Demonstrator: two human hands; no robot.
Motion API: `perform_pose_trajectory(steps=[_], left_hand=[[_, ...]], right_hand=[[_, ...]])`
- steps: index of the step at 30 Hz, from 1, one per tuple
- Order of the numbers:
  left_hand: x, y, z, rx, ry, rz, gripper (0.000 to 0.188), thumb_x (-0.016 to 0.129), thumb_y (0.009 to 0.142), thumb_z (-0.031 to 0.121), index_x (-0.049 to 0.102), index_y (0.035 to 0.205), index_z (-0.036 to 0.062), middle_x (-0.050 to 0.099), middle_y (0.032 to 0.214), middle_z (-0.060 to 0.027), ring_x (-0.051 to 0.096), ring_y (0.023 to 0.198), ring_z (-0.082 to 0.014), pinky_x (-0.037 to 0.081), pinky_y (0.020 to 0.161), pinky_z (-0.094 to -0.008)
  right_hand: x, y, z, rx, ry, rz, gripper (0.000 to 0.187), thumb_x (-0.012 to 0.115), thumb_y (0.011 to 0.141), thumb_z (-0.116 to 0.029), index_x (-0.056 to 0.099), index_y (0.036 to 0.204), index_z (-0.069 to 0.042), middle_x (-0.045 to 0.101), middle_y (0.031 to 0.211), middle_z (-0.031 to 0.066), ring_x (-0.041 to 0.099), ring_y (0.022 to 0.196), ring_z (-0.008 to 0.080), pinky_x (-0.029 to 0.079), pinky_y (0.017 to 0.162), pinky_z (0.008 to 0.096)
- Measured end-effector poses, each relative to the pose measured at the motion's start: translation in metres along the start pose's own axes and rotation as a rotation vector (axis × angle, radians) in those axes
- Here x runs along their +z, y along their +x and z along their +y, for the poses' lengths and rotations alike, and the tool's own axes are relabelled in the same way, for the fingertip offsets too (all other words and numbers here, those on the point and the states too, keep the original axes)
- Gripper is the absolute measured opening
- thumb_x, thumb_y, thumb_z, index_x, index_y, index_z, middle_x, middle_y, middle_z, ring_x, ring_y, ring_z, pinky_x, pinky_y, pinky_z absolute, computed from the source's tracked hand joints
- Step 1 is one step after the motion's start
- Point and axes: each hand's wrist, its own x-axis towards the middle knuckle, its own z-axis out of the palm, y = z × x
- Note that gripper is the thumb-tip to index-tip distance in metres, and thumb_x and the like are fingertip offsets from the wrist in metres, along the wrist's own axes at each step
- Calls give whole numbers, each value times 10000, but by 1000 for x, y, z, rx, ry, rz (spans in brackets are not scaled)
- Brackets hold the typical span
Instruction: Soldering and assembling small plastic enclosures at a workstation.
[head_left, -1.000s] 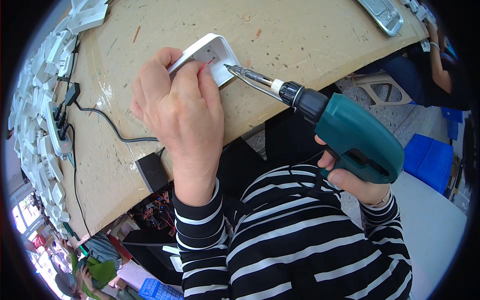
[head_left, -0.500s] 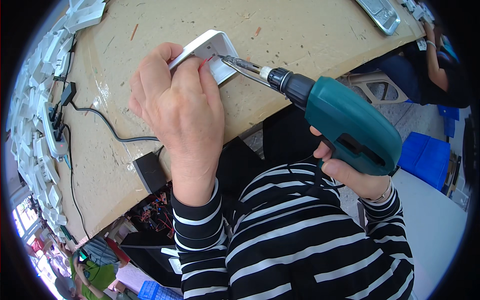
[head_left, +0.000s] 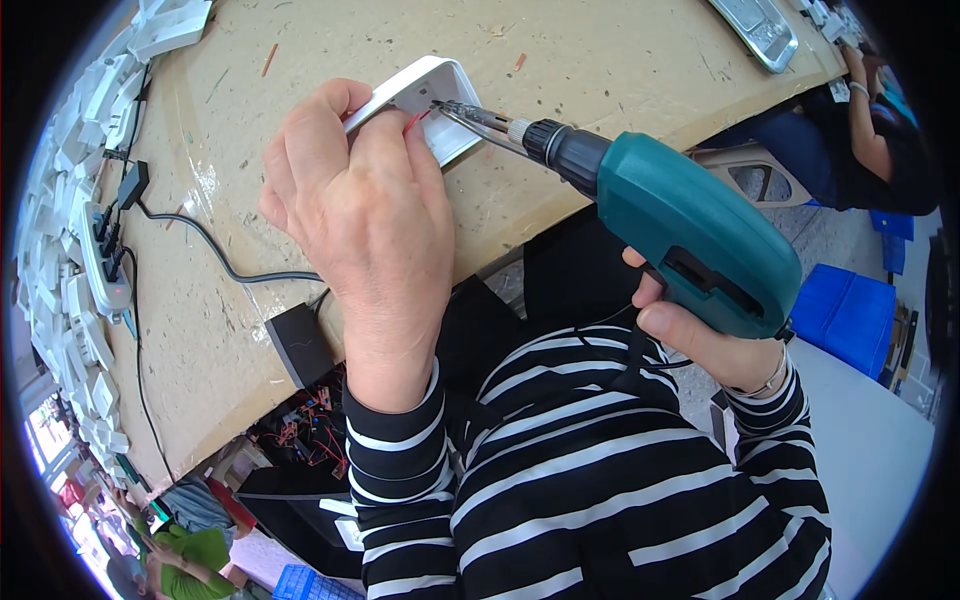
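My left hand [head_left: 375,205] is closed around a white plastic housing [head_left: 462,150], tilted on the table with its open side facing right. A short red wire [head_left: 415,121] shows by my left fingertips inside it; whether they pinch the wire is hidden. With my right hand [head_left: 690,325] I grip a green soldering gun [head_left: 695,230] by its handle, fingers partly hidden behind it. Its metal tip [head_left: 455,108] reaches into the housing beside the red wire. A thin metal tube runs along the tip's underside.
White plastic housings [head_left: 80,210] are heaped along the left edge near a power strip [head_left: 103,265]. A black cable [head_left: 205,235] crosses the table; a black box [head_left: 298,345] sits at its edge. Below lies a bin of wired parts [head_left: 305,430]. A metal tray [head_left: 760,35] is far right, near another person [head_left: 880,130].
The soldering gun has shifted slightly up and left, its tip deeper in the housing. My left hand and the housing have moved a little to the right.
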Motion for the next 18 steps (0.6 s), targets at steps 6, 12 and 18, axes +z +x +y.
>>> perform_pose_trajectory(steps=[6, 12, 18], left_hand=[[0, 0, 0, -4, -4, -5, 95, 709, 717, 53, 690, 808, 34, 575, 1065, -44, 516, 990, -253, 346, 854, -381], [1, 0, 0, -5, -8, 6, 82, 708, 718, 48, 684, 796, 37, 575, 1063, -36, 515, 985, -251, 347, 846, -383], [2, 0, -1, -8, -12, 2, 68, 705, 719, 45, 679, 781, 34, 575, 1065, -38, 514, 985, -253, 345, 845, -387]], right_hand=[[0, 2, -4, 26, 62, -8, 444, 815, 741, -67, 619, 1121, 50, 635, 900, 75, 647, 720, 110, 517, 633, 219], [-2, 3, -3, 66, 46, -30, 459, 815, 741, -67, 614, 1137, 50, 628, 919, 74, 640, 723, 105, 515, 632, 214], [-1, 3, -5, 17, 15, -41, 451, 819, 745, -81, 615, 1127, 43, 628, 933, 78, 637, 720, 107, 520, 627, 221]])
